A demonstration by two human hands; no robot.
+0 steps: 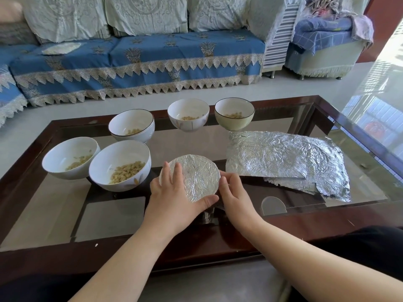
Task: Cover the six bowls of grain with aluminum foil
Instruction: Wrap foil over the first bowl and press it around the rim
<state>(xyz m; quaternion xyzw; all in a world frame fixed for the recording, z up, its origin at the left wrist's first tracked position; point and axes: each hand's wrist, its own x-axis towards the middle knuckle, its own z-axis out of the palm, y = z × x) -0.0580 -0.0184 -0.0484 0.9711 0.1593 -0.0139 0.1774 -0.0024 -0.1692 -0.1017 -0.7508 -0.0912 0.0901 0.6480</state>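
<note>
Both forearms reach up from the bottom of the frame to the covered bowl (pixel 197 179) at centre. Left hand (pixel 174 192) lies across the foil top, fingers spread and nearly straight, thumb hooked under the near rim. Right hand (pixel 234 192) cups the bowl's right side, fingers curled against the foil wrapped down the wall. The foil cover is crinkled and pulled flat over the rim.

Just left of it sit two open bowls with grain: a white bowl (pixel 120 165) touching another white one (pixel 69 158) at far left. To the right, a stack of foil sheets (pixel 283 160) lies flat on the glass table (pixel 327 216), wrinkled, with lower sheets poking out at the near right corner.

Further back, three more uncovered bowls of grain stand in a row: dark-rimmed bowl (pixel 132 126), white bowl (pixel 188 114), pale green bowl (pixel 234 113).

Behind everything, a blue sofa (pixel 152 59) with lace trim fills the upper frame.
</note>
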